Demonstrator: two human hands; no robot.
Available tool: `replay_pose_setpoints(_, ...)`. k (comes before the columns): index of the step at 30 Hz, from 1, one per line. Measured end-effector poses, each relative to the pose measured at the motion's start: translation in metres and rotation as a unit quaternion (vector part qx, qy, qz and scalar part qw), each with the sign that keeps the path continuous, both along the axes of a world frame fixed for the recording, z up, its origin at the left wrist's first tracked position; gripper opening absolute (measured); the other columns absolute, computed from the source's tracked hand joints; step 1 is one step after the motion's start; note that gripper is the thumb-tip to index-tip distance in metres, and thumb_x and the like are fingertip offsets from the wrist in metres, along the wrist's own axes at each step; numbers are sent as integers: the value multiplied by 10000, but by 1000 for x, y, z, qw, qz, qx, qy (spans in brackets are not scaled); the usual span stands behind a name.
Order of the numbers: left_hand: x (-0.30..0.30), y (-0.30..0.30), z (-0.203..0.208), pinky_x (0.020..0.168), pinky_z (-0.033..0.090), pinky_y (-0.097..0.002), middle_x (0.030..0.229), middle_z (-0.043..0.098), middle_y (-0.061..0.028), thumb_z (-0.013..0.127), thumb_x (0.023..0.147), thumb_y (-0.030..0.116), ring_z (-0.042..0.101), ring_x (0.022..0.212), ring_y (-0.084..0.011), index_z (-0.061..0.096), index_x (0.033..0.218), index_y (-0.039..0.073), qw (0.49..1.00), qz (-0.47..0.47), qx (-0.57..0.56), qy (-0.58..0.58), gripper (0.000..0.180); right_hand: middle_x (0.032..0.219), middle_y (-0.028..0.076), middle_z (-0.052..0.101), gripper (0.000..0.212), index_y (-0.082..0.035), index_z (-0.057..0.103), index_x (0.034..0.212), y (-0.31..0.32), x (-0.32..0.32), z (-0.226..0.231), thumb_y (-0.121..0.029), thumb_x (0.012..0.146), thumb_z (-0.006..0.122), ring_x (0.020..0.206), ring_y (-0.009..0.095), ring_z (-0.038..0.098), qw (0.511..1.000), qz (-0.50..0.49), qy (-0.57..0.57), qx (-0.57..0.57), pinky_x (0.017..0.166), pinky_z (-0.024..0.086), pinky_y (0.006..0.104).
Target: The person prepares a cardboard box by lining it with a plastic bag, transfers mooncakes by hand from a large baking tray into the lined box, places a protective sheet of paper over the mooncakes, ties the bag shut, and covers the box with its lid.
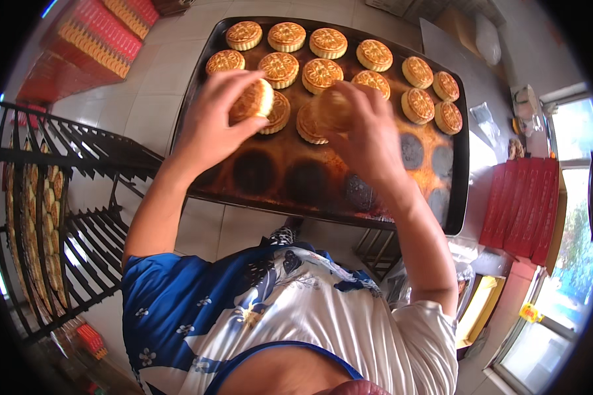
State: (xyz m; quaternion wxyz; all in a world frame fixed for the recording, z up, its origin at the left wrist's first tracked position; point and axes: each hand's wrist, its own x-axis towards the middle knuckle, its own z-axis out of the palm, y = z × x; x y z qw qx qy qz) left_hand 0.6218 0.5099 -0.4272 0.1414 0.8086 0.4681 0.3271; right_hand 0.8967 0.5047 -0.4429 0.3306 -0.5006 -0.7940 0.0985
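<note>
My left hand (211, 125) is closed around a golden-brown mooncake (260, 99), tilted so that its pale side faces right. Another mooncake (333, 110), smeared by motion, is in the fingers of my right hand (370, 135). Both hands are over a large dark baking tray (286, 158). Several round mooncakes with patterned tops and fluted sides, such as one mooncake (328, 42), stand on its far half and right side. Just below my hands, two mooncakes on the tray are partly covered by what I hold. Dark round marks show on the near half.
A black metal rack (79, 155) at the left bears trays of mooncakes (43, 217). Red boxes (95, 43) are stacked at the far left, and more red boxes (520, 204) stand at the right beside a window. A grey metal table (445, 49) runs along the tray's right side.
</note>
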Motion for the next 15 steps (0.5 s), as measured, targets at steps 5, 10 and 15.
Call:
replay_pose_setpoints(5, 34, 27, -31, 1053, 464, -434, 1315, 588, -117, 856, 705, 46, 570, 1237, -341, 571, 1388, 137, 997, -38, 23, 56, 746, 1195, 184, 560, 712, -156, 588, 1289, 12, -21, -28, -216, 645, 884, 1094, 412, 588, 998, 13, 13, -56, 903, 543, 474)
replay_pose_setpoints(10, 49, -1, -24, 1191, 341, -413, 1473, 508, -119, 767, 802, 30, 473, 1364, -274, 450, 1471, 24, 968, -92, -135, -191, 740, 1177, 194, 532, 693, -157, 578, 1272, -59, 26, 1, -205, 644, 865, 1037, 424, 591, 986, -16, 163, 22, 868, 545, 487)
replay_pose_setpoints(15, 153, -78, 11, 1142, 415, -422, 1493, 470, -231, 783, 782, 202, 498, 1357, -316, 338, 1517, 17, 903, -257, -241, -246, 879, 1364, 171, 446, 877, -137, 496, 1438, -215, 121, -4, -129, 667, 913, 1289, 349, 508, 929, -128, 336, 88, 1028, 507, 429)
